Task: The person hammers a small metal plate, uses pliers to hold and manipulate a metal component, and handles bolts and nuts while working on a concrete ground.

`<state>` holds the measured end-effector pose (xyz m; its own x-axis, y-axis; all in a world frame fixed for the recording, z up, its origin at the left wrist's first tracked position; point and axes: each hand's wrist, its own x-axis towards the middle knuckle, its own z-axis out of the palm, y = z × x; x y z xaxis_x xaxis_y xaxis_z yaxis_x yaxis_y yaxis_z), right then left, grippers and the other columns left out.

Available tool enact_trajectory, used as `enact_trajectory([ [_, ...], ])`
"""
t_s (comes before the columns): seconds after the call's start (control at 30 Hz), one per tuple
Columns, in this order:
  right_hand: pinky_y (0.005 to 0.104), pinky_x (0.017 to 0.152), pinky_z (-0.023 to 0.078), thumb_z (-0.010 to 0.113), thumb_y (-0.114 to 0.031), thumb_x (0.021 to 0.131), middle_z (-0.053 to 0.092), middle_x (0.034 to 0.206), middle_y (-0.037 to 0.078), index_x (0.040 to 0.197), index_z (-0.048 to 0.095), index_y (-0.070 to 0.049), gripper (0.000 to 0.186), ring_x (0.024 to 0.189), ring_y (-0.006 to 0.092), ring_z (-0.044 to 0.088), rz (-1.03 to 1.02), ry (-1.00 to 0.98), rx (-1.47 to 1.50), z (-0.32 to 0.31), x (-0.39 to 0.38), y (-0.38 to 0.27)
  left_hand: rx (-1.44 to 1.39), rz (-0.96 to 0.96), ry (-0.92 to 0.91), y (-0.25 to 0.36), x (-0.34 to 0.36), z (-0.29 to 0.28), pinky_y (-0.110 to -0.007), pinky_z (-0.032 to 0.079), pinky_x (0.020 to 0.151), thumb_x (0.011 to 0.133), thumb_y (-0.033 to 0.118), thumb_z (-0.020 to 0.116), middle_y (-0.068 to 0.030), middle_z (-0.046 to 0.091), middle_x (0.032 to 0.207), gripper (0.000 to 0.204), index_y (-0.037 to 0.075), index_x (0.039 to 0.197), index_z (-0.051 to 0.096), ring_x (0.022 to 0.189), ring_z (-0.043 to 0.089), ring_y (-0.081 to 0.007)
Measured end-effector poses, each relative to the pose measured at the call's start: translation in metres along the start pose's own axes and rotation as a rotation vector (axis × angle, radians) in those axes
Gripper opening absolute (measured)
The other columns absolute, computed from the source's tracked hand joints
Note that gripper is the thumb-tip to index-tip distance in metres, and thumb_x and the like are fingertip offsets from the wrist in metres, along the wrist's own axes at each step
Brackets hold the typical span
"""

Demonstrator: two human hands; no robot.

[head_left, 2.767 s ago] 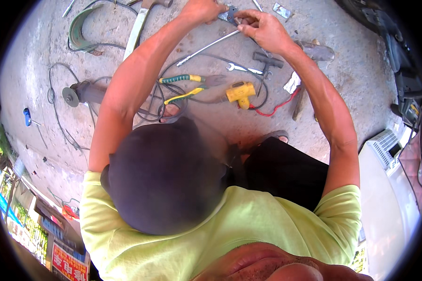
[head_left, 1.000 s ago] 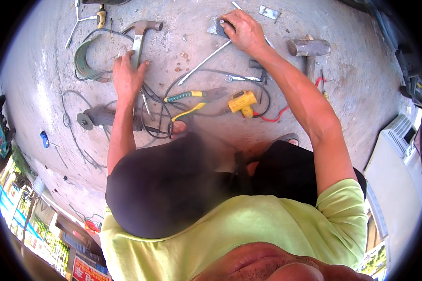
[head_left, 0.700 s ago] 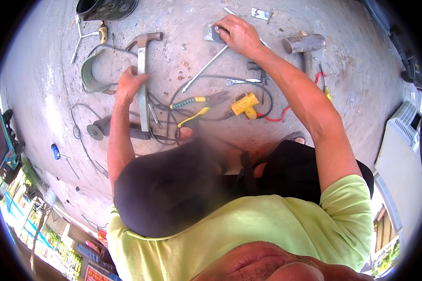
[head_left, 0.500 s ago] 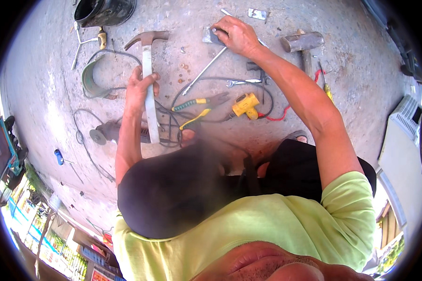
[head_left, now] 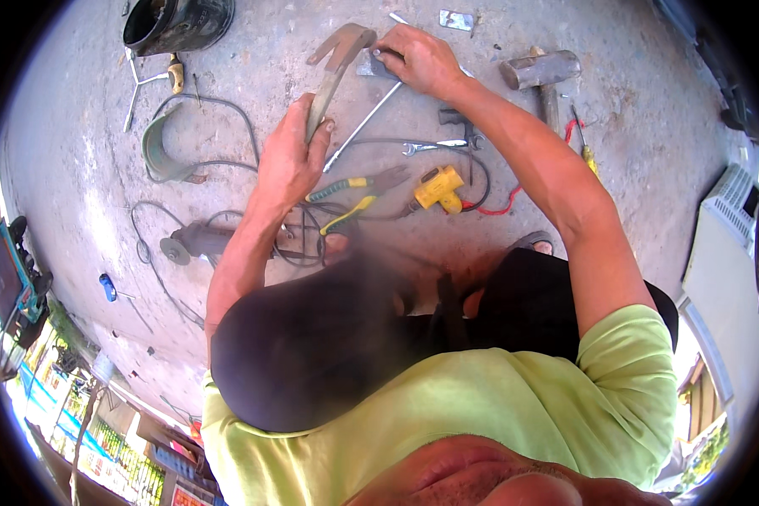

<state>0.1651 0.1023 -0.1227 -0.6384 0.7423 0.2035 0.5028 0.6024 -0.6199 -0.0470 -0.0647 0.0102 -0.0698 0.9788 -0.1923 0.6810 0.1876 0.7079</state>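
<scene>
My left hand (head_left: 293,156) is wrapped round the handle of a claw hammer (head_left: 346,52). The hammer's head is raised, tilted to the right, and close to the fingers of my right hand (head_left: 422,61). Those fingers pinch a small metal pin (head_left: 377,53) above a flat grey metal block (head_left: 367,67) on the floor. Most of the pin is hidden by the fingers. A long thin metal rod (head_left: 363,126) slants across the floor just below my right hand.
Pliers (head_left: 354,184), a yellow tool part (head_left: 438,187), a wrench (head_left: 434,147) and tangled cable lie nearer me. An angle grinder (head_left: 198,243) is at left, below a curved green piece (head_left: 156,152). A heavy hammer (head_left: 540,69) lies right; a black bucket (head_left: 177,25) stands far left.
My left hand has moved right and away from me, bringing the hammer's head from upright at the left to beside my right hand. The right hand stays almost in place.
</scene>
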Motion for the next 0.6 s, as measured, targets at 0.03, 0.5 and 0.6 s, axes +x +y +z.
enact_trajectory([
  [0.03,0.0411,0.086,0.057,0.069,-0.023,0.093,0.069,0.108,0.007,0.111,0.075,-0.012,0.022,0.102,0.0298,0.068,0.002,0.0,-0.002,0.0,-0.001,0.004,-0.03,0.043,0.032,0.007,0.0,-0.001,-0.048,0.054,0.081,0.096,0.013,0.067,-0.03,0.068,0.105,0.046,0.001,0.138,0.052,0.096,0.069,-0.0473],
  [0.5,0.0434,0.085,0.056,0.07,-0.024,0.092,0.069,0.107,0.01,0.109,0.073,-0.007,0.025,0.1,0.0339,0.068,0.029,-0.051,-0.014,-0.007,0.002,-0.003,-0.006,-0.106,-0.084,0.004,0.009,0.007,-0.059,0.051,0.077,0.1,0.023,0.06,-0.0334,0.068,0.093,0.034,0.004,0.127,0.051,0.087,0.066,-0.054],
  [0.6,0.0433,0.085,0.055,0.07,-0.024,0.092,0.069,0.107,0.011,0.11,0.072,-0.007,0.025,0.101,0.0341,0.067,0.028,-0.054,-0.005,-0.011,0.006,-0.005,0.153,-0.102,-0.157,-0.005,0.016,0.013,-0.059,0.051,0.076,0.1,0.024,0.06,-0.0333,0.068,0.092,0.033,0.003,0.125,0.051,0.086,0.066,-0.0542],
])
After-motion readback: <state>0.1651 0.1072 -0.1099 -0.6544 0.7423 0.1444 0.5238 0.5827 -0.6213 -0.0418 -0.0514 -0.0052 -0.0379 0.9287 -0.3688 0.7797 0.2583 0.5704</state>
